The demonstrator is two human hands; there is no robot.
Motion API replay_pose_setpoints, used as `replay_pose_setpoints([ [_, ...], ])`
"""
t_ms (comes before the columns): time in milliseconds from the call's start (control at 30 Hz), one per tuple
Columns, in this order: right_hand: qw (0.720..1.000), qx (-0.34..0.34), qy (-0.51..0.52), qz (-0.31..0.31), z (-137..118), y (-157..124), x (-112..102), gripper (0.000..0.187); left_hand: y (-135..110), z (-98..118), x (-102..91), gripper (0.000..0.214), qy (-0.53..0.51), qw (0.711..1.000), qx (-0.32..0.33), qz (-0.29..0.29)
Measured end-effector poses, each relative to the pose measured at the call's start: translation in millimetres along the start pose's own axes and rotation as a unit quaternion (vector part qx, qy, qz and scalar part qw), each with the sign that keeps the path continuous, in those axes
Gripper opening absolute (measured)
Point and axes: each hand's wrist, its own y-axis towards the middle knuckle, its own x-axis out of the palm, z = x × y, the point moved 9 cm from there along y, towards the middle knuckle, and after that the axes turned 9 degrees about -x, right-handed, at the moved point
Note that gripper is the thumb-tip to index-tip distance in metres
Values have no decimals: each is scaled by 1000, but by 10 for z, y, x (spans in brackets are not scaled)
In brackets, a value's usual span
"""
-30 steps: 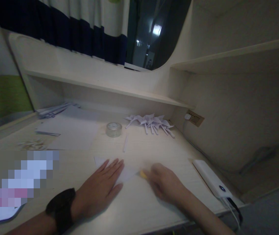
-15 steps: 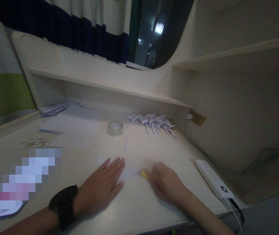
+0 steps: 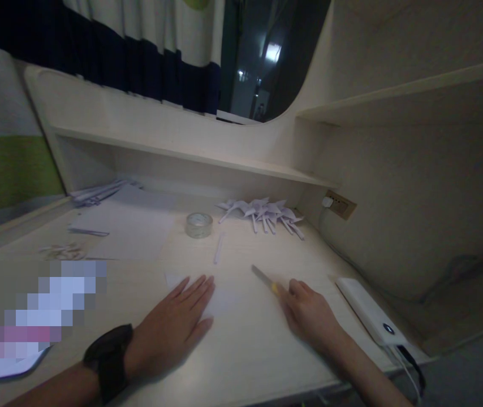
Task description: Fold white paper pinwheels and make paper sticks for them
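My left hand, with a black watch on its wrist, lies flat on a piece of white paper, fingers stretched out. The hand covers much of the paper, whose right edge hardly stands out from the pale desk. My right hand is closed round the yellow handle of a knife. The blade points up and to the left, apart from the left hand. Beyond the hands lie a thin white paper stick and a roll of clear tape.
Several paper pinwheels lie at the back. White sheets and folded paper strips are at the back left, near small scraps. A white power bank with cables stands right. A pixelated patch hides the front left.
My right hand has moved right, away from the paper, and the knife blade now shows clearly. My left hand stays pressed flat in place.
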Motion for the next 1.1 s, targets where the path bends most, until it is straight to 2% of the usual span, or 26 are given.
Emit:
replay_pose_setpoints([
  [167, 998, 29, 43, 26, 68, -65, -60, 40, 34, -49, -107, 64, 8, 998, -65, 6],
  [233, 991, 41, 121, 44, 93, -47, -101, 44, 18, -122, -238, 62, 14, 995, -93, 25],
  [300, 968, 47, 236, 70, 130, -14, -143, 43, -27, -153, -382, 50, 8, 996, -80, 35],
  [367, 928, 57, 357, 90, 169, 23, -164, 38, -103, -110, -484, 40, -19, 999, -18, 22],
  [433, 872, 94, 476, 73, 191, 47, -95, 40, -196, -83, -542, 37, -44, 999, 24, 7],
  [533, 765, 165, 623, 8, 123, 31, 95, 50, -303, -103, -542, 35, -46, 999, 12, 12],
  [567, 740, 173, 650, -6, 86, 25, 127, 52, -330, -101, -523, 36, -42, 999, 0, 18],
  [600, 730, 166, 662, -12, 52, 27, 132, 53, -352, -91, -497, 37, -39, 999, -15, 23],
  [667, 747, 127, 652, -18, -7, 46, 104, 53, -384, -59, -440, 37, -30, 998, -53, 26],
  [767, 800, 94, 591, -44, -55, 47, 120, 48, -401, 9, -385, 40, -15, 994, -111, 11],
  [867, 849, 88, 520, -41, -48, 39, 99, 39, -355, 82, -430, 43, -24, 993, -112, 4],
  [933, 874, 64, 482, -15, -57, 35, -4, 34, -287, 142, -494, 38, -43, 998, -45, 13],
  [1000, 890, 48, 454, 0, -71, 2, -104, 27, -237, 203, -516, 33, -55, 996, 62, 17],
  [1033, 895, 47, 445, -1, -76, -24, -138, 22, -222, 211, -485, 37, -55, 993, 108, 7],
  [1100, 902, 52, 429, -9, -85, -84, -179, 17, -185, 162, -364, 43, -53, 987, 148, -18],
])
